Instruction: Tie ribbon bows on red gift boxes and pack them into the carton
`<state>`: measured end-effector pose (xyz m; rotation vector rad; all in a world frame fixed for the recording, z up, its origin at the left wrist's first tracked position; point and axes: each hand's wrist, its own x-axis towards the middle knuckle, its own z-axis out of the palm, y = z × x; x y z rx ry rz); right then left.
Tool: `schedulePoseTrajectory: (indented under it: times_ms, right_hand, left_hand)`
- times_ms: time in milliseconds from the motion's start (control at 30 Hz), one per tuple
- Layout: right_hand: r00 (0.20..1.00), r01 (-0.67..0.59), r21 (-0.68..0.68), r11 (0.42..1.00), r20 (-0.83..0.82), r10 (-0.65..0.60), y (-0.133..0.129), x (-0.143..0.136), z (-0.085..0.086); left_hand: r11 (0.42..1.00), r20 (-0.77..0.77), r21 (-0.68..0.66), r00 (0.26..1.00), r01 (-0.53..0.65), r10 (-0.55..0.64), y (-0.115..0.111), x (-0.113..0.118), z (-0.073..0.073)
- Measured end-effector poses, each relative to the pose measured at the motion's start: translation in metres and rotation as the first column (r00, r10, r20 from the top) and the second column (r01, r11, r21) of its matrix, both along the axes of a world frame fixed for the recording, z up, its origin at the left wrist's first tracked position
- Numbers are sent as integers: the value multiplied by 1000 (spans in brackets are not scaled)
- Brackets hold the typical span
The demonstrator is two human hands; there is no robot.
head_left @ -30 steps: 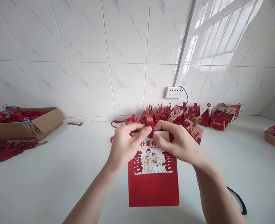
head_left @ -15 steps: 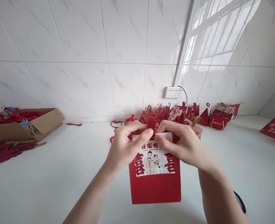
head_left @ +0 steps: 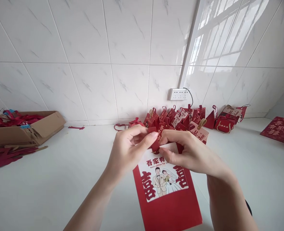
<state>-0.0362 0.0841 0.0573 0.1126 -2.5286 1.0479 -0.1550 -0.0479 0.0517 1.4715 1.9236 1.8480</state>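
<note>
A flat red wedding favour box (head_left: 172, 208) hangs in front of me, its lower part tilted to the right. A white panel with a printed bride and groom (head_left: 164, 179) covers its upper face. My left hand (head_left: 132, 144) pinches a dark red ribbon loop (head_left: 154, 144) at the box's top between thumb and fingers. Close beside it, my right hand (head_left: 184, 149) is closed with thumb and forefinger at the ribbon's base and the box's top edge. Its fingertips partly cover the spot, so which of the two it grips is unclear.
Several finished red favour boxes (head_left: 174, 118) with loops stand by the tiled wall. A cardboard box (head_left: 45, 126) of red ribbons sits left, with more ribbons (head_left: 9, 155) before it. At right is another red box (head_left: 278, 130), with what looks like a hand at its edge.
The favour box has swung from nearly upright to a tilt, its bottom moving right and down. The ribbon loop sits slightly lower. At the far right, the other red box has shifted left.
</note>
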Motion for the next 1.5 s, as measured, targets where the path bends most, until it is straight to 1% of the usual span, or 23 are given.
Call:
schedulePoseTrajectory:
  times_ms: [67, 167, 267, 333, 367, 433, 500, 533, 600, 667, 767, 833, 867, 900, 967, 1033, 1100, 1133, 1167, 1233, 1333, 1433, 1500]
  right_hand:
    - [1000, -16, 13, 1000, 23, 16, 3, 1, 0]
    - [995, -75, -38, 996, 58, 78, 10, 1, -1]
    - [975, -210, -142, 967, 36, 217, 17, -2, -2]
    - [955, -293, -205, 934, -9, 297, 21, -5, -4]
    - [944, -326, -239, 915, -33, 328, 22, -8, -5]
    - [924, -380, -319, 868, -85, 373, 23, -14, -8]
    - [901, -428, -401, 810, -120, 417, 24, -20, -13]
    - [888, -450, -432, 781, -128, 441, 24, -23, -15]
    - [865, -485, -474, 735, -132, 485, 25, -28, -21]
    - [846, -505, -501, 703, -123, 519, 25, -32, -25]
    - [823, -538, -497, 680, -137, 551, 23, -35, -27]
    - [816, -567, -450, 690, -189, 547, 19, -35, -25]
    - [825, -560, -428, 710, -213, 523, 16, -34, -24]
    - [846, -532, -410, 741, -227, 482, 14, -32, -22]
    - [907, -420, -377, 826, -216, 362, 10, -27, -17]
    - [951, -290, -322, 901, -200, 234, 7, -19, -13]
    - [970, -174, -244, 954, -209, 124, 4, -11, -9]
    - [974, -120, -210, 970, -216, 73, 3, -6, -7]
    - [975, -68, -183, 981, -221, 26, 2, -2, -5]
    - [976, 8, -153, 988, -214, -41, -1, 5, -1]
    - [980, 72, -143, 987, -175, -97, -3, 16, 5]
    - [968, 123, -172, 977, -195, -156, -3, 22, 8]
    - [963, 133, -193, 972, -208, -173, -2, 24, 7]
  left_hand:
    - [999, 26, -28, 999, 26, -25, 0, -2, 0]
    - [989, 111, -47, 985, 137, -131, 0, -6, -1]
    - [961, 250, -5, 931, 277, -267, 0, -12, -3]
    - [923, 298, 37, 877, 383, -376, 1, -16, -5]
    - [902, 282, 46, 861, 429, -424, 1, -18, -5]
    - [887, 174, 1, 873, 462, -455, 0, -20, -5]
    - [899, 21, -86, 903, 429, -429, 1, -21, -5]
    - [901, -43, -126, 906, 414, -422, 1, -20, -5]
    - [900, -118, -164, 898, 403, -424, 1, -19, -6]
    - [902, -154, -158, 893, 401, -424, 1, -18, -7]
    - [909, -179, -95, 891, 406, -417, 0, -19, -9]
    - [898, -196, -49, 878, 437, -437, -2, -20, -9]
    - [887, -208, -25, 866, 461, -456, -3, -21, -9]
    - [875, -222, 0, 853, 484, -472, -4, -22, -8]
    - [856, -247, 37, 835, 516, -492, -8, -24, -5]
    - [857, -252, 36, 835, 514, -490, -11, -24, -3]
    - [871, -242, 18, 848, 490, -472, -14, -23, -1]
    - [881, -235, 10, 858, 473, -457, -15, -21, 0]
    - [896, -225, 4, 874, 443, -431, -15, -20, 0]
    - [939, -198, -15, 919, 345, -341, -15, -16, 1]
    - [981, -160, -46, 968, 189, -194, -14, -9, 1]
    - [990, -101, -52, 985, 134, -139, -14, -2, 3]
    - [994, -41, -43, 994, 104, -106, -14, 1, 4]
